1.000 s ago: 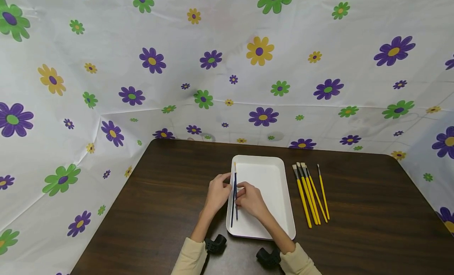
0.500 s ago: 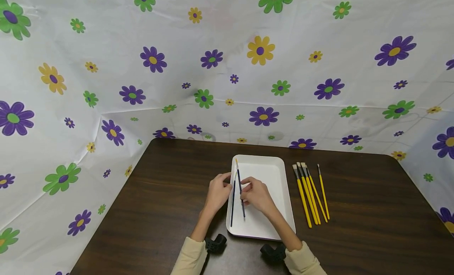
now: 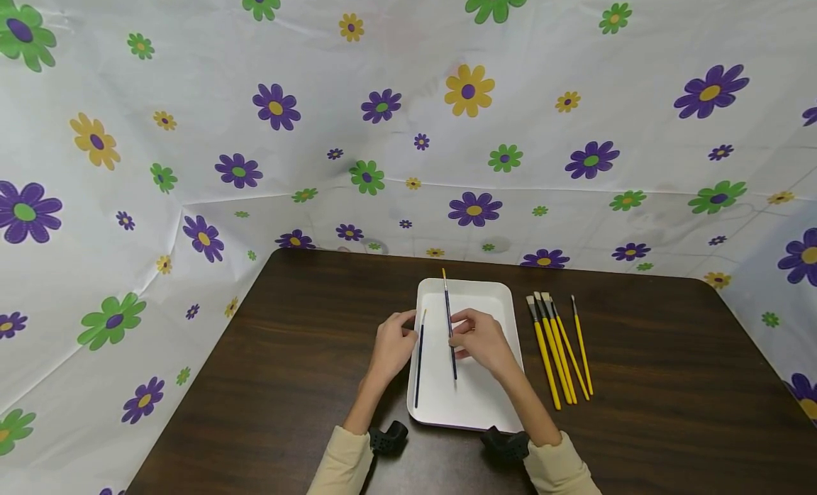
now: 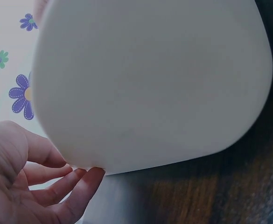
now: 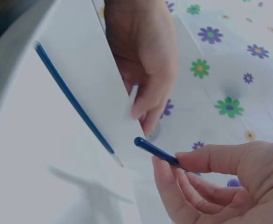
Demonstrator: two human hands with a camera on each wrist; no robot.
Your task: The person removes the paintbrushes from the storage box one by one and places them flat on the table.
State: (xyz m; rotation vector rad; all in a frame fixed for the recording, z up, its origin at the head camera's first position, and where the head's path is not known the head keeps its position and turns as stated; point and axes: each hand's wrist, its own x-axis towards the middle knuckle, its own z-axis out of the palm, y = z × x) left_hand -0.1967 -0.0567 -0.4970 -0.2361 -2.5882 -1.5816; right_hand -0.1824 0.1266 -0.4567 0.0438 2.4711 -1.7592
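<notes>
A white rectangular tray (image 3: 459, 410) lies on the dark table. Its left rim is pinched by my left hand (image 3: 392, 346), with thumb and fingers at the tray edge in the left wrist view. My right hand (image 3: 483, 339) holds a thin paintbrush (image 5: 156, 151) with a dark blue handle between thumb and fingertips. This brush is raised above the tray, orange tip pointing away from me in the head view. A second dark blue paintbrush (image 3: 419, 360) lies inside the tray along its left wall.
Right of the tray, several yellow-handled flat paintbrushes (image 3: 547, 360) lie close together, with a thinner yellow paintbrush (image 3: 579, 346) slightly apart. Behind the brown table (image 3: 287, 339) hangs a flowered white cloth (image 3: 408, 126). Black wrist mounts (image 3: 389, 438) sit on both wrists.
My right hand has lifted one dark blue paintbrush from beside the other and moved it right and away, over the tray's middle. My left hand has stayed at the rim.
</notes>
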